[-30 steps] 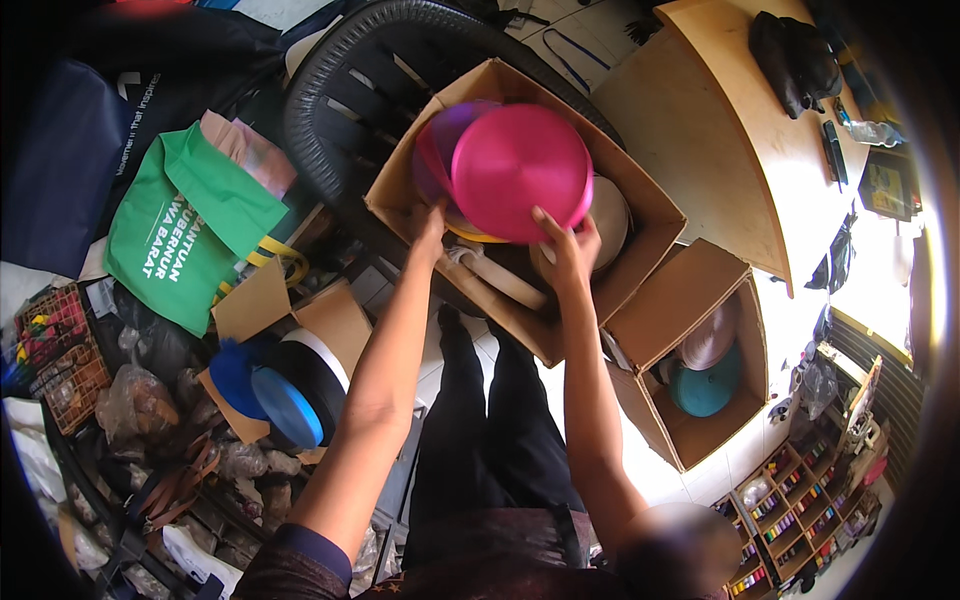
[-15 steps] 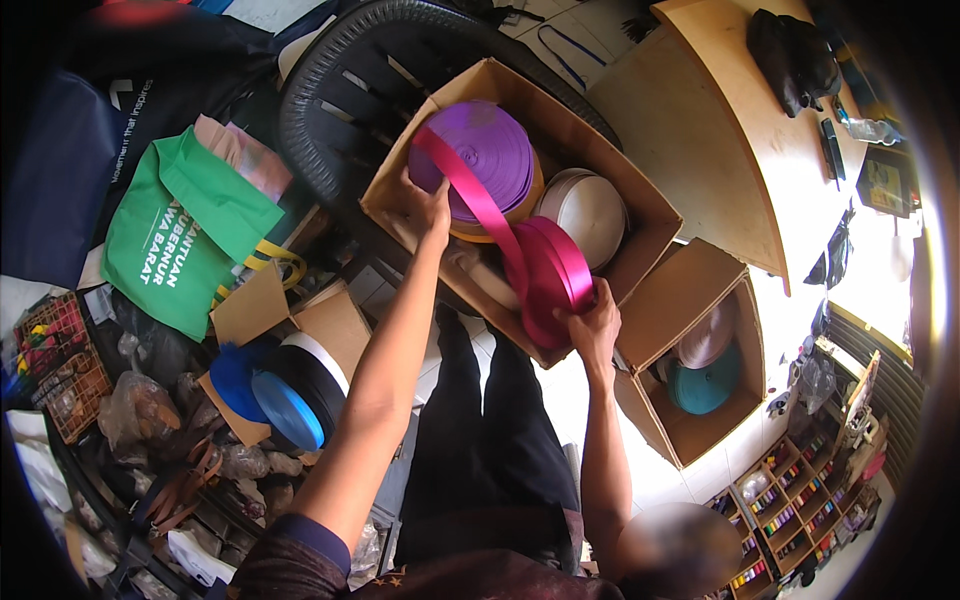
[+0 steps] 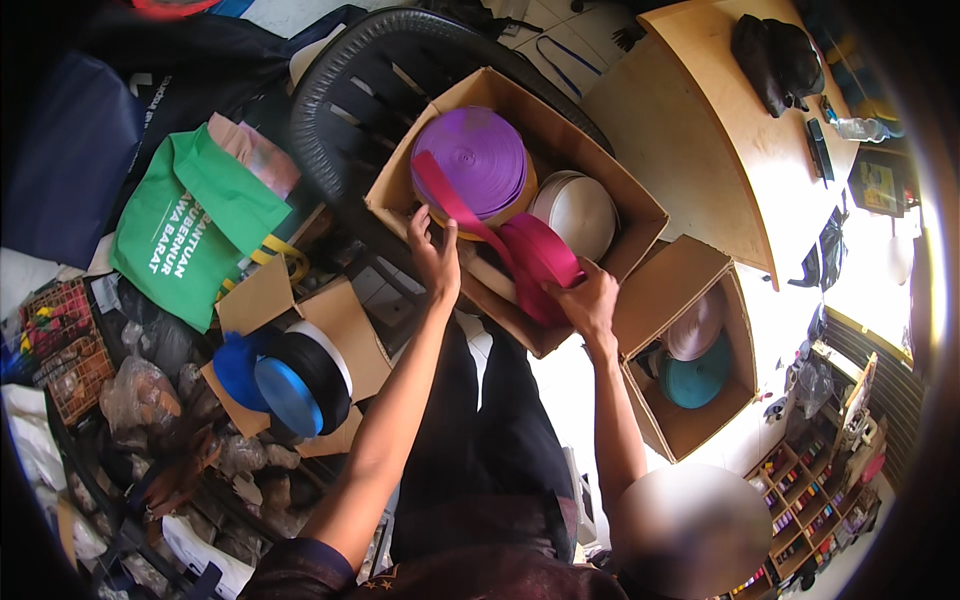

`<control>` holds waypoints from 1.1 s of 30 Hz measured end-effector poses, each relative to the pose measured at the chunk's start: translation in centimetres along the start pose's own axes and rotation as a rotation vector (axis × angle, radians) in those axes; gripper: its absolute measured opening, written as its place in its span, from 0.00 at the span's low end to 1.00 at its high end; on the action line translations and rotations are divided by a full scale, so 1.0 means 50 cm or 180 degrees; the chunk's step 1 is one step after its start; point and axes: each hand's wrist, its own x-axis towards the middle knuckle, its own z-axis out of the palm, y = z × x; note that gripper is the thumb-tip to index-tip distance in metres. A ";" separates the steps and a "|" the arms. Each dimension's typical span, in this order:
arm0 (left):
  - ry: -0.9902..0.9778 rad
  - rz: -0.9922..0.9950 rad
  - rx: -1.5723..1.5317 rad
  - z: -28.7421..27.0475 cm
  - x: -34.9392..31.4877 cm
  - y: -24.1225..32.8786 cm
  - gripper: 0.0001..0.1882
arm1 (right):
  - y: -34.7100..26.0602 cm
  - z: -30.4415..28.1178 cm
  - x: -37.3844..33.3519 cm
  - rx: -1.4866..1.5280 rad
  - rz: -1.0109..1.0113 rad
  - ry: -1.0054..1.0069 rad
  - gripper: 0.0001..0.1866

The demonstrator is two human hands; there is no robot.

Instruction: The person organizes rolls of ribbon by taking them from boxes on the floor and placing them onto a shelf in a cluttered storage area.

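A magenta ribbon roll [image 3: 540, 258] sits tilted at the near side of an open cardboard box [image 3: 622, 262]. My right hand [image 3: 590, 298] grips its right edge, thumb on the near side. The loose end of the ribbon runs up and left over a purple roll [image 3: 470, 160]. My left hand [image 3: 436, 258] is open, fingers apart, just below that loose strip and by the box's left wall; it holds nothing that I can see. A cream roll [image 3: 575, 217] lies right of the purple one. Under the purple roll, a yellow-orange roll is mostly hidden.
The box rests on a black chair [image 3: 325, 120]. To the right, another box [image 3: 655, 405] holds teal and pale rolls. At left stand a box of blue, black and white rolls [image 3: 290, 398] and a green bag [image 3: 165, 245]. A wooden table [image 3: 740, 120] is far right.
My left hand has drawn back toward me from the ribbon's loose end and opened its fingers. The right hand still holds the magenta roll, which has shifted slightly up and left in view.
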 end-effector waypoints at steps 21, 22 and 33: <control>-0.2818 0.2102 -0.0297 -0.251 -0.049 0.962 0.27 | -0.436 -0.589 -0.283 0.1663 -0.2378 0.0745 0.28; -0.2798 0.2317 0.0109 -0.269 -0.064 0.989 0.27 | -0.457 -0.604 -0.293 0.1378 -0.2566 0.0544 0.29; -0.1929 0.2123 0.0521 -0.420 -0.174 1.057 0.25 | -0.628 -0.602 -0.344 0.1317 -0.3154 -0.0776 0.26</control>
